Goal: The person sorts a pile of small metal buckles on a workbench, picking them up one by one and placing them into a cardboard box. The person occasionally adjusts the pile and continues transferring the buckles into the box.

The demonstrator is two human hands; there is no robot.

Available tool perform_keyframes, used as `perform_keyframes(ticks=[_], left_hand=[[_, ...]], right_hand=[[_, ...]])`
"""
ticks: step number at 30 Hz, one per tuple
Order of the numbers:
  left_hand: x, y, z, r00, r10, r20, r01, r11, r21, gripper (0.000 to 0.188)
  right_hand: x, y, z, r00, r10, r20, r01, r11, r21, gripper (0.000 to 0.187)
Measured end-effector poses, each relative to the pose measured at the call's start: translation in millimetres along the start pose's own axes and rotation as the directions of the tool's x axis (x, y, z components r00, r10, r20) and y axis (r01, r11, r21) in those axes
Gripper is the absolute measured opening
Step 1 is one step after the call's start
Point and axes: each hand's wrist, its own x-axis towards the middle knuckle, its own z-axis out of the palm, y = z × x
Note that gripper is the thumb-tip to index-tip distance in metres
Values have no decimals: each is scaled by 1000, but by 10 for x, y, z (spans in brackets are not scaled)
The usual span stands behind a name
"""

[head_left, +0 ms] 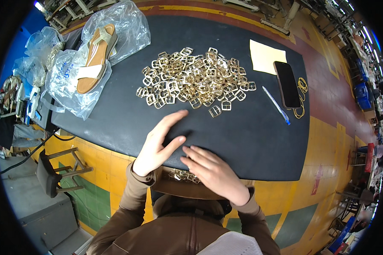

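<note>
A heap of gold-coloured metal buckles (195, 80) lies spread on the black tabletop (251, 140). One loose buckle (215, 111) rests at the heap's near edge. My left hand (159, 142) is just short of the heap, index finger and thumb apart, with nothing seen between them. Over the table's near edge my right hand (212, 170) reaches with outstretched fingers, its fingertips close to my left thumb. Below the edge, a brown box (166, 187) at my lap holds more buckles (184, 175); my right hand partly covers it.
At the far left a sandal (97, 59) lies on clear plastic bags (127, 25). To the right are a yellow paper (266, 57), a phone (287, 85), a pen (276, 105) and a yellow cord (301, 100). A chair (55, 174) stands on the floor at left.
</note>
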Motion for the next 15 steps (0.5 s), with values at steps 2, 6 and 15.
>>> perform_keyframes(ticks=[2,6,15], left_hand=[[191,32,96,980,151,131,-183,939,291,42],[473,106,553,969,215,123,-245,908,339,38],[416,19,476,956,293,15,-282,904,320,12]], right_hand=[[-137,-115,-13,1000,3,31,-3,1000,13,37],[-319,-221,-202,996,25,90,-44,975,219,38],[319,677,-695,985,57,-165,-86,980,-180,42]])
